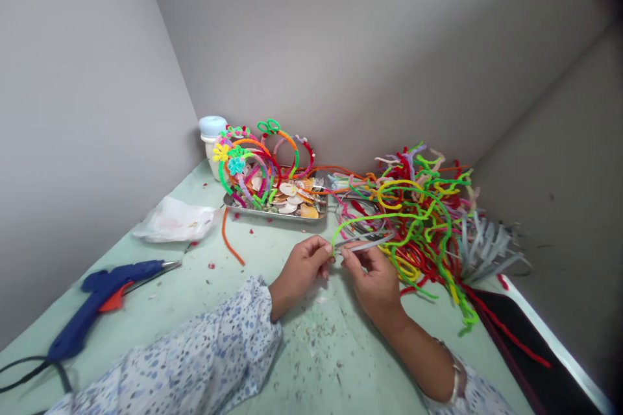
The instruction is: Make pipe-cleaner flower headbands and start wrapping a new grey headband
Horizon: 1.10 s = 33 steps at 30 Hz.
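Note:
Near the middle of the table, my left hand pinches one end of a lime green pipe cleaner, which arches up and away to the right over the pile. My right hand is closed on a thin grey band, whose loop extends behind the fingers. The fingertips of both hands nearly meet where the green end and the grey band come together; the exact contact between them is too small to tell.
A metal tray holds decorated headbands and round pieces. Tangled pipe cleaners and grey strips lie right. At left are a blue glue gun, a white plastic bag and an orange pipe cleaner. A lidded container stands behind.

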Each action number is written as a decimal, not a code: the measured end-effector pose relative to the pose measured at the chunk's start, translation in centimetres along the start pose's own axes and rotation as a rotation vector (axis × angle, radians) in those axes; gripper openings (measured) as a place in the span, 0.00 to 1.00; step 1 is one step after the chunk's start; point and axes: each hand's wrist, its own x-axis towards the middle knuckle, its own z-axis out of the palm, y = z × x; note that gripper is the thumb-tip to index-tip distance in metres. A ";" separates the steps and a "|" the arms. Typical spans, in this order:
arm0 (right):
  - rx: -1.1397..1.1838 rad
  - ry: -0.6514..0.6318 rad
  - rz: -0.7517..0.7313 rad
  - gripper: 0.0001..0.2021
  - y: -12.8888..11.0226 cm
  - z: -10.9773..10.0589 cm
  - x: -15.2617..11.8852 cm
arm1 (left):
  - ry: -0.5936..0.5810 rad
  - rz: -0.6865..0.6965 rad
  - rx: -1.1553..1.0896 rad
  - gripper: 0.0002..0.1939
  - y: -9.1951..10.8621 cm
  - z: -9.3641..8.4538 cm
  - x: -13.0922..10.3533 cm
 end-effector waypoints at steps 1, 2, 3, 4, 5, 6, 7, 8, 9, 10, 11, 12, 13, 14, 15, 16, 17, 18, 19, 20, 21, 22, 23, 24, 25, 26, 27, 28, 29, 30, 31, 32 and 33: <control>0.006 0.012 0.016 0.07 0.1 0.0 0.1 | 0.007 0.006 0.011 0.11 0.1 0.0 -0.1; 0.011 0.022 0.031 0.08 0.2 0.0 0.2 | 0.019 0.015 0.021 0.10 0.1 0.1 -0.2; 0.017 0.025 0.043 0.08 0.2 0.1 0.3 | 0.034 0.029 0.028 0.10 0.2 0.1 -0.2; 0.026 0.025 0.052 0.08 0.2 0.1 0.3 | 0.052 0.046 0.034 0.10 0.3 0.2 -0.3; 0.037 0.022 0.058 0.08 0.3 0.1 0.4 | 0.067 0.063 0.044 0.11 0.3 0.3 -0.4; 0.045 0.019 0.061 0.08 0.3 0.1 0.4 | 0.078 0.079 0.060 0.12 0.4 0.3 -0.5; 0.047 0.017 0.060 0.08 0.2 0.1 0.4 | 0.086 0.093 0.084 0.12 0.4 0.3 -0.5; 0.049 0.015 0.058 0.08 0.2 0.1 0.4 | 0.093 0.101 0.116 0.11 0.4 0.4 -0.6; 0.049 0.012 0.055 0.08 0.2 0.1 0.4 | 0.100 0.105 0.151 0.11 0.4 0.4 -0.7; 0.048 0.009 0.053 0.08 0.2 0.1 0.3 | 0.112 0.109 0.188 0.10 0.4 0.4 -0.8; 0.049 0.007 0.051 0.08 0.1 0.1 0.3 | 0.128 0.115 0.224 0.10 0.4 0.4 -0.8; 0.052 0.006 0.052 0.08 0.1 0.1 0.3 | 0.149 0.125 0.257 0.10 0.3 0.4 -0.8; 0.058 0.007 0.053 0.08 0.1 0.1 0.2 | 0.167 0.135 0.287 0.09 0.3 0.4 -0.9; 0.065 0.010 0.054 0.08 0.1 0.1 0.2 | 0.184 0.147 0.315 0.09 0.3 0.4 -0.9; 0.076 0.012 0.055 0.08 0.1 0.1 0.2 | 0.199 0.161 0.339 0.09 0.3 0.4 -0.9; 0.089 0.013 0.056 0.08 0.1 0.1 0.2 | 0.212 0.176 0.361 0.09 0.3 0.3 -0.9; 0.103 0.013 0.056 0.08 0.0 0.1 0.2 | 0.224 0.194 0.382 0.08 0.3 0.3 -0.9; 0.117 0.011 0.057 0.08 0.0 0.1 0.2 | 0.234 0.214 0.403 0.08 0.3 0.3 -0.9; 0.130 0.009 0.057 0.08 0.0 0.1 0.1 | 0.244 0.239 0.422 0.08 0.4 0.3 -0.9; 0.138 0.008 0.058 0.08 0.0 0.1 0.1 | 0.252 0.264 0.437 0.07 0.4 0.3 -0.9; 0.144 0.007 0.059 0.08 -0.1 0.1 0.1 | 0.258 0.288 0.449 0.07 0.4 0.3 -0.9; 0.147 0.008 0.059 0.08 -0.1 0.0 0.1 | 0.264 0.310 0.459 0.07 0.5 0.3 -0.9; 0.148 0.008 0.058 0.07 -0.1 0.0 0.1 | 0.269 0.329 0.467 0.06 0.5 0.3 -0.9; 0.147 0.010 0.058 0.07 -0.1 0.0 0.1 | 0.272 0.345 0.474 0.06 0.5 0.3 -0.9; 0.144 0.012 0.056 0.08 -0.1 0.0 0.0 | 0.273 0.359 0.481 0.06 0.5 0.3 -0.9; 0.141 0.013 0.053 0.08 -0.1 0.0 0.0 | 0.272 0.369 0.488 0.06 0.6 0.3 -0.9; 0.137 0.012 0.048 0.08 -0.2 0.0 0.0 | 0.271 0.378 0.494 0.06 0.6 0.3 -0.9; 0.133 0.009 0.043 0.08 -0.2 0.0 0.0 | 0.271 0.383 0.500 0.06 0.7 0.3 -1.0; 0.128 0.005 0.039 0.08 -0.2 0.0 0.0 | 0.270 0.386 0.502 0.06 0.7 0.3 -1.0; 0.123 0.001 0.035 0.08 -0.2 0.0 0.0 | 0.271 0.388 0.501 0.06 0.8 0.3 -1.1; 0.118 -0.002 0.033 0.08 -0.2 0.0 0.0 | 0.271 0.388 0.499 0.06 0.8 0.3 -1.1; 0.112 -0.004 0.031 0.08 -0.2 0.0 0.0 | 0.269 0.387 0.495 0.06 0.8 0.4 -1.1; 0.106 -0.005 0.030 0.08 -0.1 0.0 0.0 | 0.266 0.386 0.494 0.06 0.9 0.4 -1.2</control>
